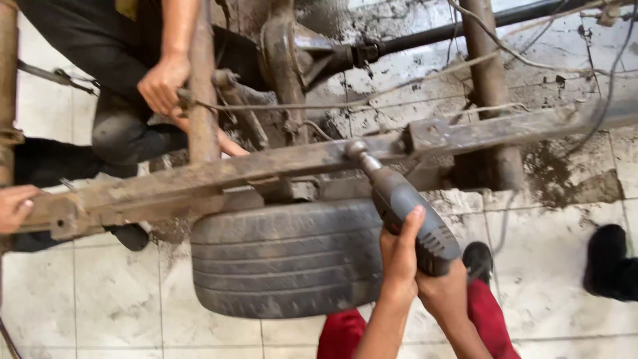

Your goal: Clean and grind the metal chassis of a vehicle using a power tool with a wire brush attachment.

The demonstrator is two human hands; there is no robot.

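Note:
Both my hands hold a grey power tool [405, 206]. My left hand [401, 256] wraps its body from the left, fingers up along the casing. My right hand [444, 292] grips the ribbed rear end from below. The tool's metal head [357, 150] presses against a long rusty, muddy frame rail [199, 176] that runs from left to right. A worn black tyre [286, 259] lies flat under the rail, just left of my hands. My red trouser legs [488, 319] show below.
Another person in black crouches at the top left, one hand [161, 83] on an upright rusty bar [201, 100]. A further hand [13, 207] holds the rail's left end. An axle and shaft [312, 56], loose cables and a black shoe [608, 259] lie on the dirty tiled floor.

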